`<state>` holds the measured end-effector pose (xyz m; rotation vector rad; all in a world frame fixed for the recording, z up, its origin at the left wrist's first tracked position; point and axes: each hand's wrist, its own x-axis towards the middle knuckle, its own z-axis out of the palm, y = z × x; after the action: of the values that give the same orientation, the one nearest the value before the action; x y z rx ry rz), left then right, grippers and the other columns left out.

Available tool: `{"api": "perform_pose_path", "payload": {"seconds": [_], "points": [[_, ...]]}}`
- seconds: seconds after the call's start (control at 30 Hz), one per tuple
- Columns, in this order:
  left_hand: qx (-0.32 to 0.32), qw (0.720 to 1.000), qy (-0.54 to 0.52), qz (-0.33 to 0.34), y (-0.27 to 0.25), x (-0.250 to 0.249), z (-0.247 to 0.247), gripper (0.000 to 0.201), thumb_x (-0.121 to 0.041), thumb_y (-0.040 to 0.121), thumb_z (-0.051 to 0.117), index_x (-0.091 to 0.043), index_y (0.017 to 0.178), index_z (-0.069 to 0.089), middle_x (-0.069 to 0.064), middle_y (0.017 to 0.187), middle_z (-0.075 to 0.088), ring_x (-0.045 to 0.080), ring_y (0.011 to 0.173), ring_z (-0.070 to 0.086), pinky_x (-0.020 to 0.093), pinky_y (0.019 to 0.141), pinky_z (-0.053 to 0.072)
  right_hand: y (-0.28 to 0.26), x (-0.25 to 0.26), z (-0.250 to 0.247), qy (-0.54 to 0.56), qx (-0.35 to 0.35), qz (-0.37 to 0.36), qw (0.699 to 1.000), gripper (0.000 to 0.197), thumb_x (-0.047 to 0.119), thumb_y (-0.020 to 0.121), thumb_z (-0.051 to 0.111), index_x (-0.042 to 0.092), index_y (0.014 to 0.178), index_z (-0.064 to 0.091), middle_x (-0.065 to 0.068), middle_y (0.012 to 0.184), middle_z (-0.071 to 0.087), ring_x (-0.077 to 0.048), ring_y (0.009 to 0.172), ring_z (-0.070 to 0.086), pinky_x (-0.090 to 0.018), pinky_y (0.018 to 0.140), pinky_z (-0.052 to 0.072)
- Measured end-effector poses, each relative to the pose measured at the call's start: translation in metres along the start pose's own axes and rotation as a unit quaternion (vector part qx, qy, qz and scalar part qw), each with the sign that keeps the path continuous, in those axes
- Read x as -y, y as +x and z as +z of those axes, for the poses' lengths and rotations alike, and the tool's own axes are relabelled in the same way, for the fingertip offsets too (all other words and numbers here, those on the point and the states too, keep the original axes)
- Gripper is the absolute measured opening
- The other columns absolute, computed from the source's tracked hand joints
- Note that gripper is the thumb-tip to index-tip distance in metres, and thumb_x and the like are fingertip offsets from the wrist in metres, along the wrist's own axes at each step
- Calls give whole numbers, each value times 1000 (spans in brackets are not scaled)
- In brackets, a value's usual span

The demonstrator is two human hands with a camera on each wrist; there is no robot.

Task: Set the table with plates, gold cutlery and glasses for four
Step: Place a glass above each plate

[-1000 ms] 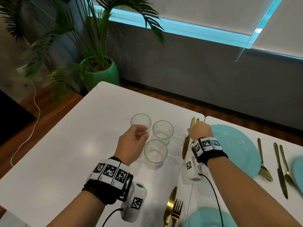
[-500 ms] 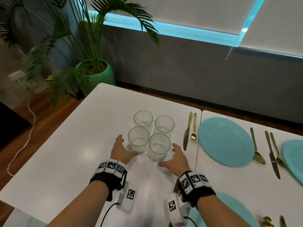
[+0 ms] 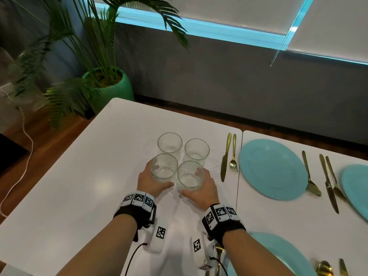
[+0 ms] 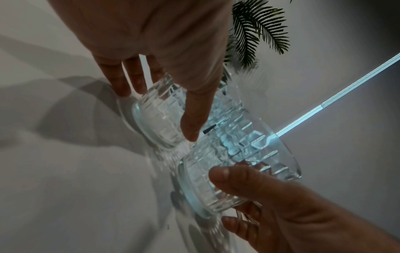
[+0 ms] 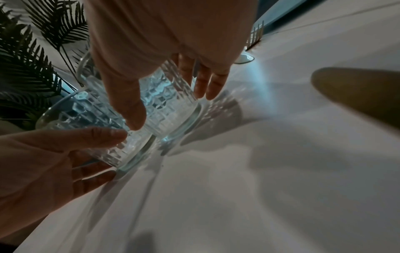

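Observation:
Four clear ribbed glasses stand in a tight cluster on the white table (image 3: 79, 186). My left hand (image 3: 149, 181) wraps the near left glass (image 3: 164, 168), thumb on its near side and fingers behind it. In the same way my right hand (image 3: 205, 186) grips the near right glass (image 3: 190, 176). Both glasses rest on the table top and touch each other. The two far glasses (image 3: 169, 143) (image 3: 197, 150) stand free. In the left wrist view my thumb (image 4: 191, 126) presses the left glass (image 4: 158, 119). The right wrist view shows the right glass (image 5: 173, 109) between my thumb and fingers.
A gold knife (image 3: 226, 156) and fork (image 3: 233, 154) lie right of the glasses, then a turquoise plate (image 3: 272, 168) and a gold spoon (image 3: 310, 174). More gold cutlery (image 3: 328, 182) and two more plates (image 3: 356, 188) (image 3: 278, 253) lie to the right and near. A potted palm (image 3: 107, 86) stands beyond the table's far left corner.
A second ago my left hand set the fourth glass down and my right hand laid cutlery. Both hands drew back, then moved forward and closed round the two near glasses.

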<state>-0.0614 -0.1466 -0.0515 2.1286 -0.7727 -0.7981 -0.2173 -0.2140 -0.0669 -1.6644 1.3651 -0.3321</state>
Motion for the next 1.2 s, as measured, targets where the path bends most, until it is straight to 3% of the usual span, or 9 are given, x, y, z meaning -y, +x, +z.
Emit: {"api": "perform_pose_path", "payload": {"seconds": [0.37, 0.53, 0.63, 0.73, 0.8, 0.87, 1.07, 1.2], "points": [[7, 1000, -2, 7, -11, 10, -8, 84, -20, 59, 87, -13, 132, 45, 5, 125, 58, 22, 111, 55, 21, 84, 38, -11, 2, -15, 13, -4, 6, 1000, 83, 23, 55, 86, 20, 129, 48, -2, 119, 55, -19, 115, 52, -21, 90, 42], [20, 998, -50, 42, -29, -17, -13, 91, -34, 42, 77, -17, 127, 48, 1, 115, 58, 13, 99, 51, 21, 81, 35, -37, 13, -58, 49, -24, 9, 998, 75, 20, 62, 85, 17, 127, 49, 7, 108, 55, -10, 101, 53, -13, 77, 40], [39, 995, -58, 76, -38, -44, -4, 85, -23, 51, 89, -17, 126, 50, 3, 113, 58, 14, 99, 52, 23, 80, 36, -55, 17, -94, 65, -45, 3, 997, 74, 17, 61, 86, 15, 126, 50, 7, 106, 55, -11, 103, 55, -9, 73, 39], [63, 990, -72, 104, -53, -74, 12, 78, -14, 60, 86, -17, 128, 48, 2, 113, 54, 15, 101, 50, 22, 79, 40, -73, 12, -134, 69, -72, -2, 995, 70, 14, 62, 86, 15, 123, 50, 8, 102, 54, -12, 100, 55, -3, 64, 37], [89, 985, -82, 120, -65, -92, 24, 77, -12, 62, 85, -18, 128, 47, 1, 113, 52, 16, 102, 49, 14, 70, 40, -85, 4, -159, 73, -98, 3, 992, 68, 15, 63, 85, 15, 121, 51, 6, 103, 54, -13, 99, 54, -7, 69, 39], [113, 980, -78, 143, -77, -106, 38, 77, -11, 61, 85, -18, 127, 46, 1, 112, 52, 17, 100, 51, 10, 65, 38, -96, -11, -185, 80, -131, 13, 988, 68, 16, 61, 86, 16, 120, 51, 4, 108, 55, -15, 104, 54, -16, 81, 41], [137, 975, -63, 166, -114, -143, 87, 78, -12, 57, 88, -17, 125, 49, 1, 109, 54, 18, 97, 53, 23, 79, 39, -121, -92, -271, 107, -224, 93, 964, 70, 14, 57, 87, 14, 118, 54, -6, 116, 62, -22, 105, 60, -28, 88, 49], [145, 974, -58, 161, -133, -162, 129, 78, -14, 57, 88, -19, 125, 50, 1, 110, 56, 19, 98, 54, 25, 83, 38, -140, -152, -326, 82, -279, 163, 943, 72, 19, 60, 86, 11, 123, 52, -7, 118, 59, -21, 103, 56, -27, 88, 46]]}}
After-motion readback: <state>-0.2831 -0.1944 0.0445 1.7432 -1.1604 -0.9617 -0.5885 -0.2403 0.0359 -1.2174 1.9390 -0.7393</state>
